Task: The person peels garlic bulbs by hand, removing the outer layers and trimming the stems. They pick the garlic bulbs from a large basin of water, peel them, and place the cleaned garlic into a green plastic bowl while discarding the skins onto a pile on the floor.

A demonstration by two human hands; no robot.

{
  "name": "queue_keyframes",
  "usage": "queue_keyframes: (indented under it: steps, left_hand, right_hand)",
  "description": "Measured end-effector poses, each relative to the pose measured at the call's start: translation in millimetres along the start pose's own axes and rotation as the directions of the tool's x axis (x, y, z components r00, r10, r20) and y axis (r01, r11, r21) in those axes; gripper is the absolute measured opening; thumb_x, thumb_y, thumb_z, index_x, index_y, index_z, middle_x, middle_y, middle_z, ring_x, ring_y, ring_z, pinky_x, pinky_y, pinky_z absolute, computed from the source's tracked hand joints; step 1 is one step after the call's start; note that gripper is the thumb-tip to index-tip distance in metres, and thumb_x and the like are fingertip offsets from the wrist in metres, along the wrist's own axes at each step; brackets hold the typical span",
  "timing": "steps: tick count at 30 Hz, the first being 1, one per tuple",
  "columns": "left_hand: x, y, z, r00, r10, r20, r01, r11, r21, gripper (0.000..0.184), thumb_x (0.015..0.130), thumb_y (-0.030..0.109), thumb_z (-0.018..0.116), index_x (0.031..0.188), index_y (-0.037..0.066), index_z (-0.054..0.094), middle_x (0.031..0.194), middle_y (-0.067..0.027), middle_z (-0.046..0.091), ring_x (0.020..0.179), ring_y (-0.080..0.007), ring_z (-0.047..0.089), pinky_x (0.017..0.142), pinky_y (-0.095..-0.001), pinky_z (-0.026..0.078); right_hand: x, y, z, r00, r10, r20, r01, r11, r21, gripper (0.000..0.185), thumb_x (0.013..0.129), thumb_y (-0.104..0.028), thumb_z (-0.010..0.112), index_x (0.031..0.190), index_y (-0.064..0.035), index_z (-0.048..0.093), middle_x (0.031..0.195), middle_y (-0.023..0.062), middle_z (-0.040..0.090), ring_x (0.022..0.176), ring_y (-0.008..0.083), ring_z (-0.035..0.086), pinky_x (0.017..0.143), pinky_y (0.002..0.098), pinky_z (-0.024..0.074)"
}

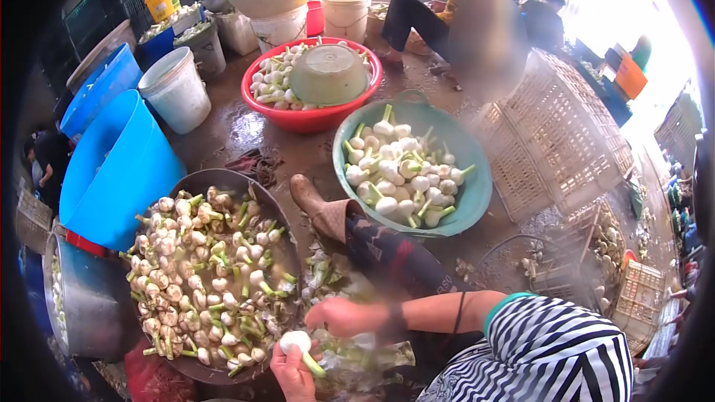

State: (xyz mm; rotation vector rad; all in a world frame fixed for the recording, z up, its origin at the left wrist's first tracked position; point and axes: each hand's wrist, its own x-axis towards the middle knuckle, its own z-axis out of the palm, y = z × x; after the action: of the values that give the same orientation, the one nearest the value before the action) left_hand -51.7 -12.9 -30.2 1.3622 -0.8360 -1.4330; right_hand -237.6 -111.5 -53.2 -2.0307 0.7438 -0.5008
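Note:
My left hand [293,374], at the bottom centre, grips a white garlic bulb [296,341] whose green stem points down to the right. Just above it, my right hand [344,318] is closed with curled fingers, and what it may hold is hidden. Beside them on the left stands a wide dark tub [292,253] full of soiled bulbs [175,272] with short green stems. Farther ahead, a green basin [477,179] holds cleaner white bulbs [398,167]. Pale peelings [372,376] lie below my hands.
A red basin [313,120] of bulbs carries an upturned bowl [330,74]. Blue tubs [115,171] and a white bucket [175,89] stand left. Plastic crates [558,130] are at right. Another person [465,0] sits at the back. My boot [320,205] is near the green basin.

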Motion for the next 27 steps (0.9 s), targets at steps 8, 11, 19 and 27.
queue_keyframes:
  steps: [8, 11, 19, 27]
  left_hand:
    - [18, -26, 4, 0.973, -0.230, -0.011, 0.228, 0.969, -0.097, 0.035, 0.092, 0.031, 0.048, 0.110, 0.002, 0.054, 0.091, -0.0099, 0.061, 0.071, -0.0208, 0.059, 0.056, -0.0366, 0.051]
    - [5, -11, 11, 0.978, -0.202, -0.055, 0.210, 0.928, 0.307, 0.030, 0.090, 0.023, 0.057, 0.110, 0.000, 0.057, 0.091, -0.0086, 0.062, 0.068, -0.0163, 0.058, 0.065, -0.0359, 0.049]
    - [-2, -4, 23, 0.996, -0.005, 0.084, -0.034, 0.889, 0.457, 0.051, 0.080, 0.012, 0.064, 0.125, -0.005, 0.048, 0.087, -0.0041, 0.063, 0.075, -0.0081, 0.056, 0.064, -0.0235, 0.046]
    - [2, 15, 25, 0.993, -0.093, -0.076, 0.118, 0.867, 0.485, 0.051, 0.075, 0.010, 0.060, 0.124, 0.000, 0.053, 0.056, -0.0033, 0.055, 0.054, -0.0090, 0.052, 0.060, -0.0244, 0.046]
  right_hand:
    - [7, -42, -12, 0.993, -0.114, 0.039, 0.102, 0.969, 0.224, 0.054, 0.063, 0.000, 0.059, 0.117, -0.0011, 0.055, 0.131, 0.0184, 0.046, 0.121, 0.0326, 0.045, 0.099, 0.0406, 0.0386]
    - [5, -29, -36, 0.994, -0.034, -0.107, 0.046, 0.992, 0.114, 0.036, 0.074, -0.003, 0.059, 0.109, -0.0063, 0.061, 0.125, 0.0152, 0.053, 0.120, 0.0307, 0.048, 0.100, 0.0387, 0.0395]
    - [22, 13, -227, 0.883, 0.173, -0.437, -0.461, 0.495, -0.737, 0.025, 0.065, -0.016, 0.068, 0.087, -0.0038, 0.066, 0.080, 0.0169, 0.065, 0.078, 0.0314, 0.064, 0.069, 0.0418, 0.0500]
    - [158, 62, -84, 0.877, 0.148, 0.458, 0.046, 0.922, -0.385, 0.025, 0.077, -0.014, 0.057, 0.099, -0.0042, 0.065, 0.098, 0.0177, 0.065, 0.089, 0.0337, 0.061, 0.076, 0.0416, 0.0483]
